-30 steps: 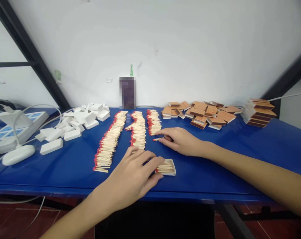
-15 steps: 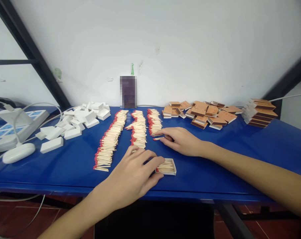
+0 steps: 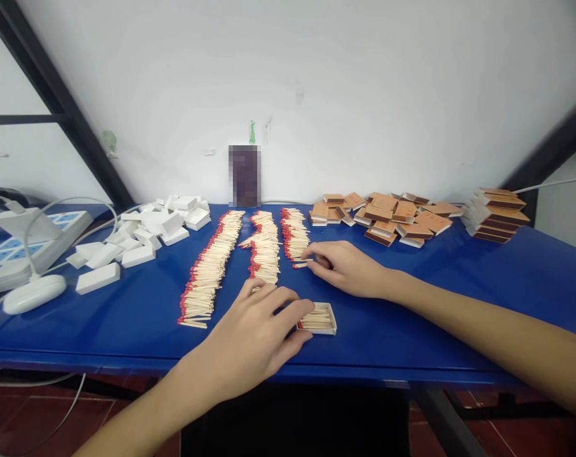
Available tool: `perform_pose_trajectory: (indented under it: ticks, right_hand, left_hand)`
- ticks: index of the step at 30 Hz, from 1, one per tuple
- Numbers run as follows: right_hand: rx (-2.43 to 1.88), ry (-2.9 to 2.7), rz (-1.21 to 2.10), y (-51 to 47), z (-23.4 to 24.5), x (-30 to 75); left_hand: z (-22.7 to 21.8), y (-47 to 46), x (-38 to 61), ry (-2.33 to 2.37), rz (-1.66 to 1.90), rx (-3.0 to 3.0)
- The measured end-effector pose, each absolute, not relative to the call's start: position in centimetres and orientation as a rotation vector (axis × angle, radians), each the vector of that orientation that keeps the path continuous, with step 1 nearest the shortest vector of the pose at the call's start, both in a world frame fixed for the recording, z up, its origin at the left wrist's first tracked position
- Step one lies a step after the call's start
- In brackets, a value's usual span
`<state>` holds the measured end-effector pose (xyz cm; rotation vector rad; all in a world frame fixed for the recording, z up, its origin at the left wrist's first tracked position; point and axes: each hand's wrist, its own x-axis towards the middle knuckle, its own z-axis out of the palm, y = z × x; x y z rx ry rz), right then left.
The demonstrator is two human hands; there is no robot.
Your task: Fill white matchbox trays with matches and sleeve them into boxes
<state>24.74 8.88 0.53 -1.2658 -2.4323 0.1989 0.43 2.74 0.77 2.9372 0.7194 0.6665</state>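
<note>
A small white matchbox tray point(image 3: 334, 320) lies near the front of the table, with red-headed matches point(image 3: 319, 317) inside it. My left hand point(image 3: 263, 324) grips its left end between thumb and forefinger, while the other fingers rest over the near end of the middle row of matches point(image 3: 265, 251). At the near end of the right-hand row of matches point(image 3: 294, 231), my right hand point(image 3: 345, 270) has its thumb and forefinger closed on the tail ends of matches; how many is hidden. A longer row of matches point(image 3: 211, 270) runs along the left.
White trays point(image 3: 161, 222) are heaped at the back left, beside a power strip point(image 3: 73, 222) and a white cabled device point(image 3: 35, 294). Orange matchbox sleeves point(image 3: 385, 209) lie at the back right, near stacked matchboxes point(image 3: 500, 216). A pixelated dark rectangle point(image 3: 244, 176) stands against the wall.
My right hand's thumb and forefinger have drawn slightly closer together at the matches. My left hand stays on the tray. The whole view has shifted very slightly.
</note>
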Motion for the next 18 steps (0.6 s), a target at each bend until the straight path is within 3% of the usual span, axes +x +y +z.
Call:
perform_pose_trajectory:
  ticks: [18]
  right_hand:
    - [-1.240,-2.435,0.180,8.89,0.30,24.76]
  left_hand:
    - [0.76,2.74,0.42,0.732,0.659,2.942]
